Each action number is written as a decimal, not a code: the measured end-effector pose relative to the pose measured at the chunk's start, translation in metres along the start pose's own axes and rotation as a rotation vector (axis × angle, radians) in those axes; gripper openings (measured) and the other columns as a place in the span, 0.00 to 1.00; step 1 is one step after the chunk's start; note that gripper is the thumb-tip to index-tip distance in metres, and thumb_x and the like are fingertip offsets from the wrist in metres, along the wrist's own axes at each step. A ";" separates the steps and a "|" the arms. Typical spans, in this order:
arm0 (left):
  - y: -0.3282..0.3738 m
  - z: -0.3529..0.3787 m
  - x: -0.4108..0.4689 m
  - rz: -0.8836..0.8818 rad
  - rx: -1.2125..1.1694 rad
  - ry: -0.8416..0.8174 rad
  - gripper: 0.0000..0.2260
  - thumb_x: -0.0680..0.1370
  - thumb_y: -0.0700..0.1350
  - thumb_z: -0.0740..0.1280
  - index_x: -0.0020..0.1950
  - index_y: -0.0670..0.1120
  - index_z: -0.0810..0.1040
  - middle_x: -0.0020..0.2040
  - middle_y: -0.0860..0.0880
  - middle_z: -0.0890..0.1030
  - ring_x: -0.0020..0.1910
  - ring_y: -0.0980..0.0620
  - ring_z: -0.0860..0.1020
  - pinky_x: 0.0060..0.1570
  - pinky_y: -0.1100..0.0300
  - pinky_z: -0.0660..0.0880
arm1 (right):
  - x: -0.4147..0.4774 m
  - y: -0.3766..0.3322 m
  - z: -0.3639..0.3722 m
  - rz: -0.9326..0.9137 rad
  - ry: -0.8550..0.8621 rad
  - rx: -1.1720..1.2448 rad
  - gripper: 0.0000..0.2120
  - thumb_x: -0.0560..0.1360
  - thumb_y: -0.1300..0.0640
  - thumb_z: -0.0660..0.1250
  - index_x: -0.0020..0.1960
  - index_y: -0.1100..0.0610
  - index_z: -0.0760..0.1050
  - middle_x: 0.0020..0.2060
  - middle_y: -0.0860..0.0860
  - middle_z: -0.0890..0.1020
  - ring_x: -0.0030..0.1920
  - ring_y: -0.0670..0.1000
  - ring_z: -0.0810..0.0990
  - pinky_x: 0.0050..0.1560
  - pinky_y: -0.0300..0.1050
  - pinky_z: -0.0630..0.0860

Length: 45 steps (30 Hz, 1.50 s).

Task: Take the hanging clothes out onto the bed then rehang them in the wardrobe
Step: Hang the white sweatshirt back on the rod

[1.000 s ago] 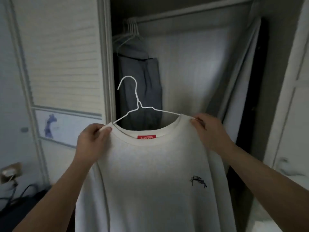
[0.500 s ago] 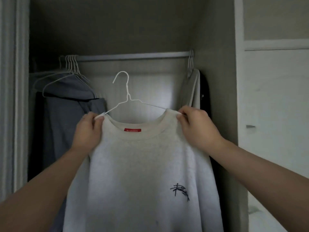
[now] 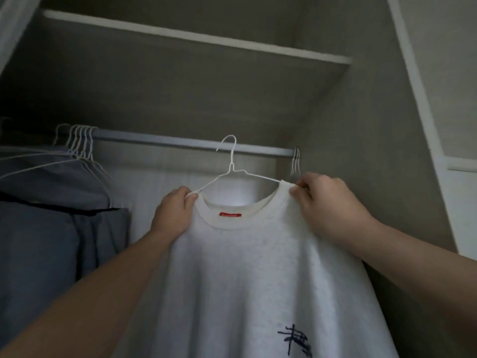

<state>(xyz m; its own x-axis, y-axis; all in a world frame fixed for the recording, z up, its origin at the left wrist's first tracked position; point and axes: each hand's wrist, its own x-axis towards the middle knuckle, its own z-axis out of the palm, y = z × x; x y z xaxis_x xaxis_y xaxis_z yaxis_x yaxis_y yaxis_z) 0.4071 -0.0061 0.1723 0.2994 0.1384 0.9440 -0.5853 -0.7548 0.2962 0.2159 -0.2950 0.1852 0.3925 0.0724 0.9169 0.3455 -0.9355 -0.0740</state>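
One white top [image 3: 258, 267] on a wire hanger [image 3: 232, 167]: left hand [image 3: 173, 215] and right hand [image 3: 327, 205] are each pinching a shoulder, presenting the hook level with the wardrobe rail [image 3: 180, 142]. Advised: tipping nothing, lifting the hook over the rail's bare stretch, lowering before letting go.

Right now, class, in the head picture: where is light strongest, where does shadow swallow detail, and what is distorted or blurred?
Head view: brightest on the back panel behind the white sweatshirt; the grey clothes at left sink into shadow; the shelf slants steeply, likely wide-angle tilt; lettering on the red label is too soft to read.
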 end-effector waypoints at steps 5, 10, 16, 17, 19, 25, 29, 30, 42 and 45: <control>-0.013 0.037 0.055 0.024 -0.006 0.022 0.10 0.82 0.52 0.60 0.48 0.48 0.76 0.51 0.44 0.81 0.53 0.39 0.78 0.49 0.47 0.74 | 0.046 -0.018 0.011 0.028 0.072 -0.125 0.12 0.79 0.46 0.58 0.44 0.52 0.74 0.42 0.52 0.80 0.46 0.59 0.79 0.47 0.54 0.77; -0.028 0.060 0.104 -0.064 -0.017 0.004 0.13 0.83 0.54 0.59 0.50 0.47 0.76 0.56 0.42 0.80 0.57 0.37 0.76 0.53 0.47 0.73 | 0.089 -0.045 0.034 0.050 0.112 -0.262 0.12 0.79 0.46 0.57 0.48 0.53 0.74 0.48 0.56 0.79 0.50 0.62 0.78 0.48 0.51 0.75; -0.055 0.097 0.141 -0.218 -0.070 -0.068 0.15 0.83 0.55 0.55 0.60 0.48 0.75 0.63 0.41 0.77 0.62 0.36 0.73 0.59 0.46 0.70 | 0.127 -0.070 0.073 0.071 0.073 -0.373 0.10 0.79 0.49 0.58 0.50 0.54 0.74 0.50 0.56 0.78 0.48 0.61 0.78 0.42 0.47 0.69; -0.059 0.103 0.143 -0.231 -0.075 -0.078 0.16 0.84 0.55 0.55 0.60 0.48 0.75 0.64 0.41 0.77 0.62 0.37 0.73 0.59 0.46 0.70 | 0.130 -0.072 0.079 0.073 0.065 -0.385 0.09 0.78 0.50 0.58 0.49 0.54 0.74 0.49 0.56 0.78 0.46 0.61 0.77 0.42 0.47 0.69; -0.068 0.113 0.142 -0.245 -0.087 -0.089 0.16 0.84 0.55 0.54 0.61 0.48 0.75 0.64 0.41 0.77 0.62 0.37 0.74 0.58 0.46 0.70 | 0.131 -0.073 0.089 0.078 0.051 -0.399 0.08 0.78 0.50 0.58 0.47 0.54 0.72 0.48 0.56 0.78 0.41 0.59 0.73 0.41 0.46 0.69; -0.082 0.128 0.129 -0.195 -0.167 -0.083 0.13 0.83 0.54 0.56 0.56 0.49 0.76 0.60 0.43 0.79 0.59 0.37 0.76 0.56 0.48 0.73 | 0.119 -0.070 0.102 0.046 0.035 -0.420 0.11 0.78 0.49 0.58 0.44 0.55 0.72 0.48 0.58 0.80 0.49 0.62 0.79 0.45 0.49 0.75; -0.088 0.140 0.114 -0.133 -0.313 -0.089 0.12 0.84 0.48 0.56 0.56 0.44 0.77 0.56 0.40 0.81 0.55 0.38 0.77 0.54 0.48 0.74 | 0.106 -0.070 0.112 -0.007 -0.014 -0.448 0.11 0.78 0.49 0.57 0.43 0.55 0.70 0.46 0.58 0.80 0.48 0.62 0.79 0.46 0.52 0.77; -0.088 0.141 0.111 -0.125 -0.362 -0.077 0.12 0.84 0.46 0.57 0.56 0.43 0.78 0.56 0.40 0.81 0.55 0.38 0.78 0.54 0.48 0.74 | 0.104 -0.070 0.114 -0.014 -0.016 -0.447 0.11 0.78 0.48 0.56 0.42 0.54 0.69 0.45 0.57 0.80 0.48 0.62 0.79 0.46 0.53 0.77; -0.088 0.155 0.096 -0.212 -0.532 -0.114 0.14 0.85 0.46 0.55 0.54 0.40 0.77 0.55 0.38 0.81 0.53 0.40 0.77 0.49 0.53 0.71 | 0.101 -0.081 0.110 -0.114 -0.068 -0.567 0.13 0.80 0.44 0.52 0.46 0.51 0.68 0.52 0.55 0.78 0.53 0.61 0.77 0.48 0.51 0.74; -0.075 0.148 0.095 -0.167 -0.605 -0.051 0.14 0.85 0.47 0.56 0.61 0.43 0.78 0.61 0.42 0.80 0.61 0.42 0.76 0.58 0.53 0.71 | 0.098 -0.087 0.102 -0.282 -0.086 -0.816 0.22 0.78 0.38 0.49 0.66 0.49 0.64 0.64 0.49 0.70 0.62 0.55 0.70 0.56 0.51 0.71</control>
<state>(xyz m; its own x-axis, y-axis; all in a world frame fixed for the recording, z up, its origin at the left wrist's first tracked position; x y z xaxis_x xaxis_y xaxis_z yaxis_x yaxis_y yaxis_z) 0.5906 -0.0312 0.2180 0.4507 0.1813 0.8741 -0.8455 -0.2274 0.4831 0.3116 -0.1710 0.2414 0.4591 0.3338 0.8233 -0.2671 -0.8320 0.4863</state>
